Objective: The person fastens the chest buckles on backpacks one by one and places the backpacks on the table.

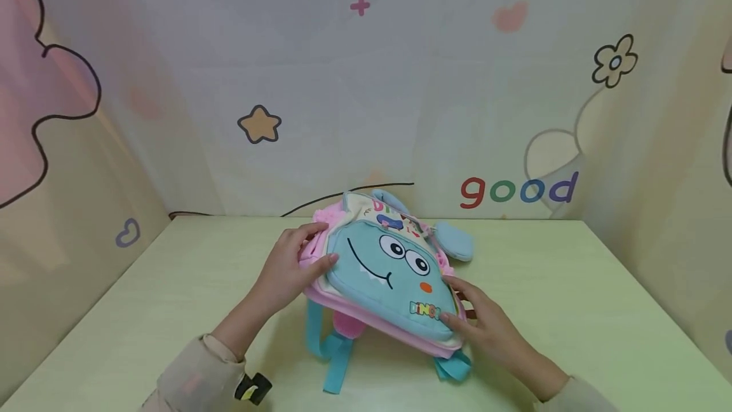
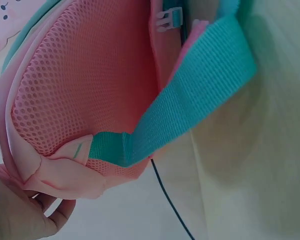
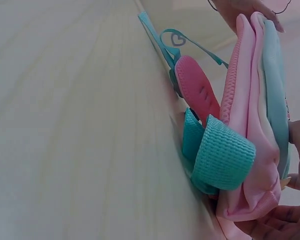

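Observation:
A small backpack, pink with a light blue face panel, is held tilted above the table, its right end lower. My left hand grips its left side, thumb on the front panel. At the lower right edge my right hand holds the bag between thumb and fingers. Teal straps hang beneath it. The left wrist view shows the pink mesh back and a wide teal strap. In the right wrist view, the bag's pink side stands beside a looped teal strap.
The pale green table extends around the bag. Behind it hangs a printed cloth backdrop with a star, a flower and the word "good". A light blue flap or pouch sticks out at the bag's upper right.

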`<act>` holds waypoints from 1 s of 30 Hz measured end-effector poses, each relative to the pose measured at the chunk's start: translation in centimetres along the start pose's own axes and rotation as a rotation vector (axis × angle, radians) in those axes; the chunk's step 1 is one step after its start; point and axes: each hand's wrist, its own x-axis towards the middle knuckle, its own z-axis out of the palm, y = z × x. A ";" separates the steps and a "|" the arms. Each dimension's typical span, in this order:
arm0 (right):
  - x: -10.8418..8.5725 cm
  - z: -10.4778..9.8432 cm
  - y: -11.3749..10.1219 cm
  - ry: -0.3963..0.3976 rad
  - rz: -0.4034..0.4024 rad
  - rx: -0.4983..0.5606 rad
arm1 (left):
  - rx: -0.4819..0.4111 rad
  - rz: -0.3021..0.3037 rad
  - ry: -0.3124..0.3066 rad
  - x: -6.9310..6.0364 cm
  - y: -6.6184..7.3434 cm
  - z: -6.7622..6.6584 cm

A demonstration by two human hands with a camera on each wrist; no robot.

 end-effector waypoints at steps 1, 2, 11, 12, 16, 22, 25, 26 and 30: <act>0.1 0.1 0.0 -0.003 -0.002 0.007 | 0.005 -0.002 0.008 0.0 0.2 -0.1; 0.3 0.2 0.0 -0.007 0.000 0.015 | 0.007 -0.008 0.015 0.1 0.4 -0.2; 0.8 1.2 -0.1 -0.022 -0.041 0.088 | 0.066 0.002 0.075 0.2 1.7 -0.9; 0.9 1.3 -0.1 -0.021 -0.044 0.097 | 0.076 0.010 0.082 0.2 1.9 -1.0; 1.1 1.5 -0.1 -0.017 -0.035 0.142 | 0.127 0.046 0.104 0.5 3.2 -1.4; 1.5 1.9 -0.1 -0.025 -0.025 0.177 | 0.250 0.090 0.132 1.0 4.9 -1.8; 1.5 2.1 -0.1 -0.028 -0.039 0.191 | 0.309 0.101 0.116 1.1 5.5 -2.2; 1.5 2.1 -0.1 -0.027 -0.042 0.199 | 0.322 0.100 0.108 1.1 5.7 -2.3; 1.6 2.4 -0.2 -0.037 -0.054 0.226 | 0.340 0.093 0.076 1.0 6.2 -2.7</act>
